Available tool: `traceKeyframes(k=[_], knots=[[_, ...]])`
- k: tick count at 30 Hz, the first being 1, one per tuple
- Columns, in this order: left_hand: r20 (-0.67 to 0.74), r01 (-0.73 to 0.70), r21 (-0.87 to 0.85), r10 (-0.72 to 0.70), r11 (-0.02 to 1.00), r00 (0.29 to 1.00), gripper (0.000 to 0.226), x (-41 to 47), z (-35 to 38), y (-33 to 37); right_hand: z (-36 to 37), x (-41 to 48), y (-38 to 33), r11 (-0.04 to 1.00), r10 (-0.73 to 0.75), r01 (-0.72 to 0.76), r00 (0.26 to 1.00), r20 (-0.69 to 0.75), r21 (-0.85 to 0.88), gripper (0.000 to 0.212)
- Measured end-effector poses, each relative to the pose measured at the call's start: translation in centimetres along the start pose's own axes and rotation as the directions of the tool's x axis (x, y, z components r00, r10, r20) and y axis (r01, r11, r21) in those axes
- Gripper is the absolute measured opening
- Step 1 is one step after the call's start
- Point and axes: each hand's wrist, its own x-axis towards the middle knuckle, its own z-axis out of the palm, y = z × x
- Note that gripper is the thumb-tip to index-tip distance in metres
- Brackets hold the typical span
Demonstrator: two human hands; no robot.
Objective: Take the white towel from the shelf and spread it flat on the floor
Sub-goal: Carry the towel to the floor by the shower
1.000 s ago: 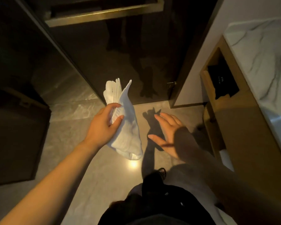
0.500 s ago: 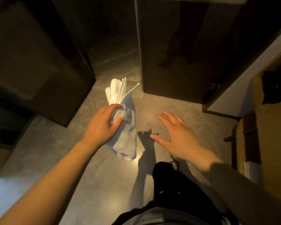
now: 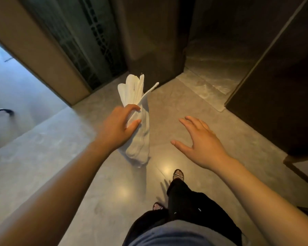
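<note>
1 white towel, still folded, gripped mid-length in left hand, held above the grey floor; right hand empty, fingers spread, beside it, not touching

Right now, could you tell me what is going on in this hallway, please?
A person is standing on a grey polished floor with a folded white cloth towel gripped in the left hand. The towel is still bunched in folds and held above the floor, not yet spread out. The right hand is open and empty, fingers splayed, a little way to the right of the towel and not touching it. The person's feet in patterned sandals show below.
</note>
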Motion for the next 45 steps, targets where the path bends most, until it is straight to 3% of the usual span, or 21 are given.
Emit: traceKeyframes(k=[8, 19, 25, 31, 39, 45], knots=[[-0.068, 0.205, 0.043, -0.202, 0.978, 0.977, 0.033, -2.9, -2.4, -7.9, 3.6, 6.1, -4.9, 0.992, -0.126, 0.125, 0.985, 0.120, 0.022, 0.074], [-0.070, 0.263, 0.031, -0.260, 0.964, 0.963, 0.033, 5.9, -6.4, -15.9, 4.7, 19.4, -9.4, 0.982, -0.185, 0.175, 0.969, 0.161, 0.075, 0.072], [-0.057, 0.208, 0.014, -0.207, 0.978, 0.977, 0.032, 11.8, -8.1, -19.0, 4.2, 26.3, -10.8, 0.984, -0.174, 0.166, 0.974, 0.148, 0.063, 0.073], [0.062, 0.171, -0.005, -0.171, 0.985, 0.983, 0.030, 19.8, -8.6, -23.0, 4.6, 32.0, -12.3, 0.995, -0.087, 0.081, 0.990, 0.107, 0.062, 0.073], [0.192, -0.031, -0.080, 0.046, 0.996, 0.980, 0.033, 31.0, -9.6, -25.5, 4.3, 38.2, -13.4, 0.987, 0.143, -0.141, 0.990, -0.018, 0.083, 0.071], [0.220, -0.228, -0.038, 0.231, 0.973, 0.948, 0.032, 38.7, -8.4, -24.2, 2.6, 41.2, -10.8, 0.950, 0.298, -0.289, 0.952, -0.070, 0.114, 0.070]])
